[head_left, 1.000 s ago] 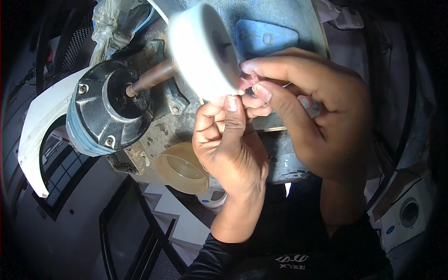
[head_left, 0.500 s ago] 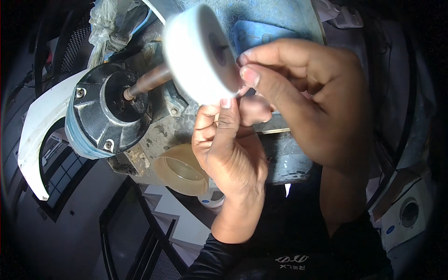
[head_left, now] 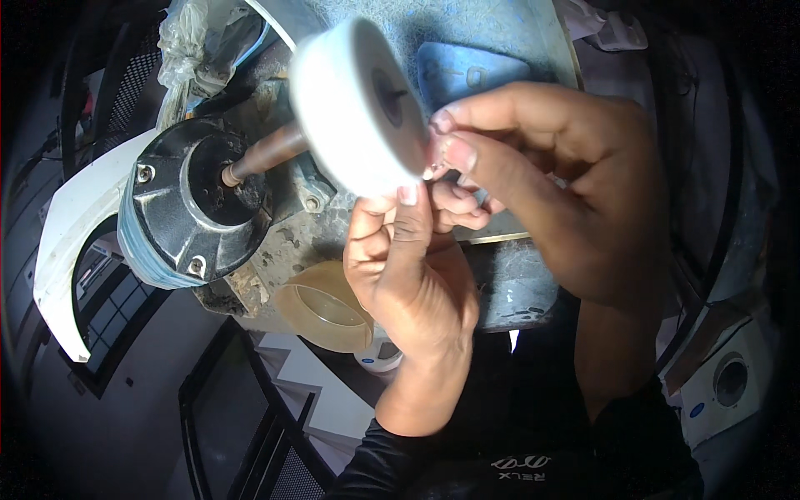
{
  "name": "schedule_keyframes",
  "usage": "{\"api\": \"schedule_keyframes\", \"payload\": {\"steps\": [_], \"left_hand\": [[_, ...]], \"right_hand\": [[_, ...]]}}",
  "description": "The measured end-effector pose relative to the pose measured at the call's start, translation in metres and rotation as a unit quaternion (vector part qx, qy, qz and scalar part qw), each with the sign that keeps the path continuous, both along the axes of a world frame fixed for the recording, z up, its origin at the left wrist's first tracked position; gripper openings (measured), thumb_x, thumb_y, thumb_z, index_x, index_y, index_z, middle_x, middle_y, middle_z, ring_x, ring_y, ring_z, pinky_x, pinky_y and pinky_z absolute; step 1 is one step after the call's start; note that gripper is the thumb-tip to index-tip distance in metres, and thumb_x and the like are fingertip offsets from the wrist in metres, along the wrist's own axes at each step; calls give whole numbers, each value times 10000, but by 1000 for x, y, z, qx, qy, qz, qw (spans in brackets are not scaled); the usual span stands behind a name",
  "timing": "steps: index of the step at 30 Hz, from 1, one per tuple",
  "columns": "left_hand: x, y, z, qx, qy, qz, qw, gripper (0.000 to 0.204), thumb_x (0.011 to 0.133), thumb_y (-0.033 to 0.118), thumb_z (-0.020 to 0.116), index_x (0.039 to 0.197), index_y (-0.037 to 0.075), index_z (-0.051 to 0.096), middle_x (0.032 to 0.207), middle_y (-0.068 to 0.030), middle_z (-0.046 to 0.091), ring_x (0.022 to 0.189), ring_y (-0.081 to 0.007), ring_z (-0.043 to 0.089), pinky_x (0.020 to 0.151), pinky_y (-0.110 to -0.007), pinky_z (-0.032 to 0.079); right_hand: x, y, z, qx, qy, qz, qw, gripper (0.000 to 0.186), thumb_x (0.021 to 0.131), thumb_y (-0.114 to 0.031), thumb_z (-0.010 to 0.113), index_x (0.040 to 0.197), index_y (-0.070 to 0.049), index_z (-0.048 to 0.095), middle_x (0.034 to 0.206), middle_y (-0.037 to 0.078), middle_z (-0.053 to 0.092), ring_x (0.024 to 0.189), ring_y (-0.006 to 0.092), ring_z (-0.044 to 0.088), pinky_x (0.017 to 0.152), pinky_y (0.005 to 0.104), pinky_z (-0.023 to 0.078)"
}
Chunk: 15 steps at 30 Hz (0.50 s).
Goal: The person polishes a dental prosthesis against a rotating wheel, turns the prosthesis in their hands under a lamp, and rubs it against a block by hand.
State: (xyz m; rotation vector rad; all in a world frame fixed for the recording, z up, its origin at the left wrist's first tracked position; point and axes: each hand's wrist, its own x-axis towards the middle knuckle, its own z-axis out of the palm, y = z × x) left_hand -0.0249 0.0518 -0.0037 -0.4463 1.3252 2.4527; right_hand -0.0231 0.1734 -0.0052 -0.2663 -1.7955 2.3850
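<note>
A white polishing wheel (head_left: 346, 108), blurred as if spinning, sits on a brown shaft (head_left: 271, 154) running from a black motor housing (head_left: 204, 204). Just below the wheel's lower rim, my left hand (head_left: 412, 279) is closed, thumb up and fingers curled. On the wheel's right side my right hand (head_left: 550, 167) pinches with thumb and forefinger close to its flat face. A tiny pale piece (head_left: 429, 173) shows between the hands at the rim, too small to name. The fingertips hide whatever else they hold.
A blue plastic tray (head_left: 471, 71) lies on the blue surface behind my right hand. A yellowish round cup (head_left: 325, 307) stands left of my left wrist. A clear plastic bag (head_left: 196, 54) is at the upper left; a white curved panel (head_left: 62, 242) flanks the motor.
My right hand's fingertips have shifted slightly right and down. The fingers between the hands, blurred earlier, now show more clearly. My left hand has barely moved, and the wheel still looks blurred.
</note>
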Motion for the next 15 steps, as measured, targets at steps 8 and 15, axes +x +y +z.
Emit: {"api": "schedule_keyframes", "payload": {"steps": [8, 15], "left_hand": [[0, 2, -3, -26, 10, 35, 999, 101, 886, 29, 505, 924, -61, 531, 822, -174, 607, 685, -197, 595, 657, -296, 515], [-2, 0, -3, -20, -12, 37, 999, 105, 885, 28, 506, 936, -61, 528, 818, -173, 612, 675, -206, 601, 644, -307, 519]], "right_hand": [[6, 0, -3, 89, -45, 0, 995, 143, 841, 8, 570, 955, 88, 602, 805, 135, 659, 689, 96, 619, 582, 189, 487], [4, -1, -7, 96, -20, -3, 995, 135, 839, 7, 568, 942, 86, 608, 781, 127, 658, 671, 85, 614, 563, 186, 477]]}}
